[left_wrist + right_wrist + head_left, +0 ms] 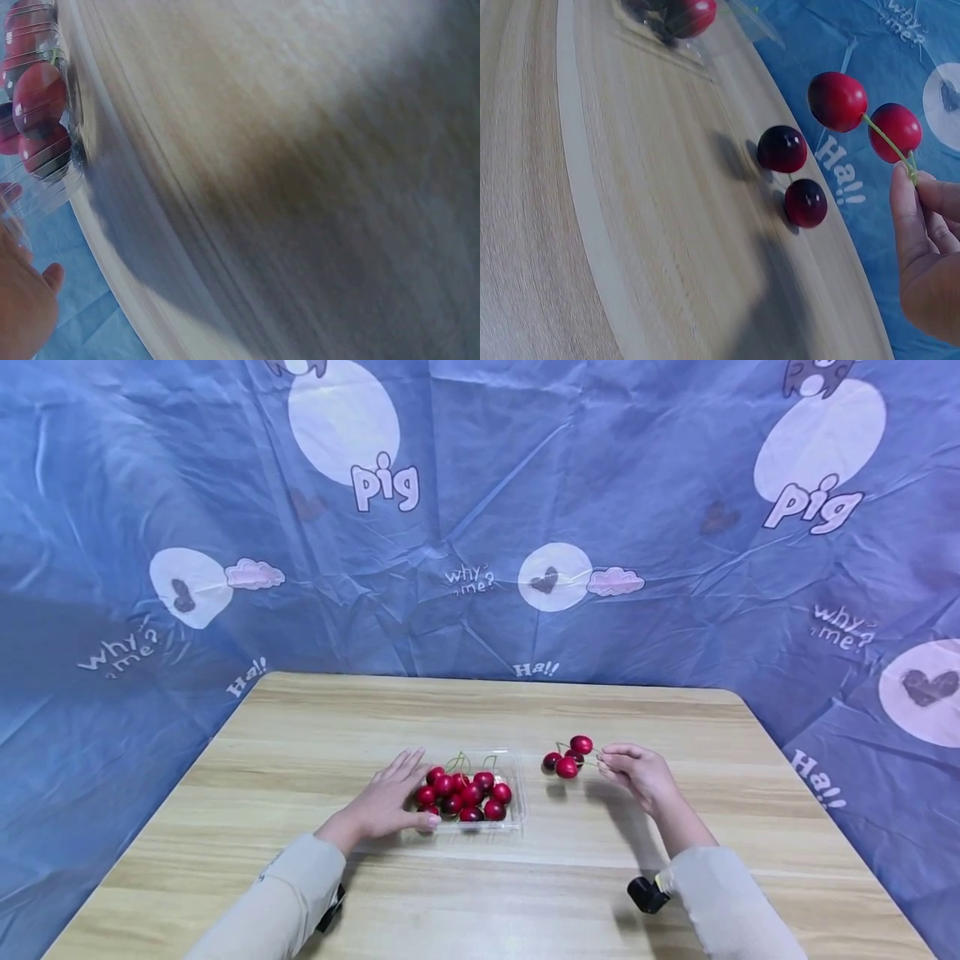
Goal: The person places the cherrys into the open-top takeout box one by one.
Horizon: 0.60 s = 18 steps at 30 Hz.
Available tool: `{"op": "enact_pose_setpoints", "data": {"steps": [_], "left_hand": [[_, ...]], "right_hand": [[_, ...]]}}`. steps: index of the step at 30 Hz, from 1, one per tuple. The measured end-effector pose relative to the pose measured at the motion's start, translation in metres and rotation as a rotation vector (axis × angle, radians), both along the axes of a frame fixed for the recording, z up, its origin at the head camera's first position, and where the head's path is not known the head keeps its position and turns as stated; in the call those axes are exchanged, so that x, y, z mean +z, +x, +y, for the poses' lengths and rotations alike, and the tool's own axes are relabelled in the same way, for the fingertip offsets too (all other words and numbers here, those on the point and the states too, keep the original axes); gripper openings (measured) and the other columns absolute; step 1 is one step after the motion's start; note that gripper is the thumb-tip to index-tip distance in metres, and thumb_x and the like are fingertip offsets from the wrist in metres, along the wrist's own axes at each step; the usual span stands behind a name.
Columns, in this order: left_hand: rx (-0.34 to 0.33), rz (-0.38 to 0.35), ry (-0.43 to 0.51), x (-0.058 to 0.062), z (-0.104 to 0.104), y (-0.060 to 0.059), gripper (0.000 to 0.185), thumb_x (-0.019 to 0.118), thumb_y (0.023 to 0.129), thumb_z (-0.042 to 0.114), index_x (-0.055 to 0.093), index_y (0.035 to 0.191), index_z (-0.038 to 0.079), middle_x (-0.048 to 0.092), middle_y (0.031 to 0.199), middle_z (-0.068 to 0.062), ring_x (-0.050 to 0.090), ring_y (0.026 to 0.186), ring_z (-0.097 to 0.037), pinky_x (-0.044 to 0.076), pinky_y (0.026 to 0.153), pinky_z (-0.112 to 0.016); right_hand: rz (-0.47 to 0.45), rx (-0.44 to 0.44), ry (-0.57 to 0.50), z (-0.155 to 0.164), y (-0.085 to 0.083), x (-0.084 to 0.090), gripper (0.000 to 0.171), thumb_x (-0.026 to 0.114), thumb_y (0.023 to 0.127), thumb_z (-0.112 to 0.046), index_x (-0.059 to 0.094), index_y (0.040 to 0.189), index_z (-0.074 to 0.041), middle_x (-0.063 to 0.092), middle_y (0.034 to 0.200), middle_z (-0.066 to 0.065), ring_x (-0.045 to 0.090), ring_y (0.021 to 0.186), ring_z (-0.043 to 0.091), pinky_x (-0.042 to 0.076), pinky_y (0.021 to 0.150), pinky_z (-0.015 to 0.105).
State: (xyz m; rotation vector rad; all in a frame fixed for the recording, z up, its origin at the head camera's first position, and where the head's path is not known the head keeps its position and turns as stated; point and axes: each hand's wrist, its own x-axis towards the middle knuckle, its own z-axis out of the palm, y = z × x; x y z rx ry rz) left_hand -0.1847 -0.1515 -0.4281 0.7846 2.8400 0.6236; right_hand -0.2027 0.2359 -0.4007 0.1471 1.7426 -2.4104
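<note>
In the head view a clear plastic box (519, 802) full of red cherries (472, 794) sits on the table. My left hand (381, 803) rests along its left side with fingers spread and fairly straight, thumb at the near edge. Right of the box, my right hand (639, 772) pinches the green stems (889, 141) of a pair of red cherries (838, 101) between thumb and fingertips. That pair hangs above the tabletop. Close beside it, two darker cherries (782, 148) lie on the wood, joined by a stem. The left wrist view catches only part of the left hand (26, 296).
The wooden table (480, 893) has rounded far corners. Behind it and at both sides hangs a blue printed cloth (480, 510). A small black device (647, 894) is worn at the right wrist, below the sleeve (723, 893).
</note>
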Motion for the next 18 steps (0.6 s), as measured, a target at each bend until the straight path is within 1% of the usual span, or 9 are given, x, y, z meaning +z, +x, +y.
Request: {"op": "enact_pose_setpoints", "data": {"steps": [4, 10, 18], "left_hand": [[0.004, 0.003, 0.01, 0.0, 0.001, -0.001, 0.086, 0.055, 0.071, 0.06, 0.025, 0.137, 0.014, 0.006, 0.144, -0.008, -0.001, 0.129, -0.025, 0.012, 0.095, -0.058], [-0.002, 0.017, 0.001, -0.001, 0.0, -0.002, 0.087, 0.053, 0.07, 0.063, 0.025, 0.137, 0.015, 0.006, 0.144, -0.009, -0.001, 0.129, -0.025, 0.013, 0.096, -0.057], [0.0, 0.007, 0.004, -0.002, 0.0, -0.002, 0.088, 0.053, 0.07, 0.062, 0.024, 0.137, 0.015, 0.006, 0.144, -0.008, -0.001, 0.129, -0.024, 0.013, 0.096, -0.057]], "right_hand": [[0.011, 0.016, -0.006, -0.007, -0.002, 0.002, 0.022, 0.046, 0.081, 0.013, 0.06, 0.077, -0.003, 0.063, 0.072, 0.007, 0.062, 0.068, 0.014, 0.049, 0.067, 0.022], [0.01, 0.033, -0.01, -0.018, -0.003, 0.004, 0.022, 0.047, 0.081, 0.013, 0.061, 0.076, -0.004, 0.063, 0.072, 0.007, 0.062, 0.067, 0.014, 0.05, 0.065, 0.022], [0.017, 0.055, -0.009, -0.033, -0.005, 0.002, 0.019, 0.047, 0.081, 0.013, 0.06, 0.078, -0.001, 0.064, 0.073, 0.007, 0.062, 0.068, 0.014, 0.05, 0.066, 0.023]]}}
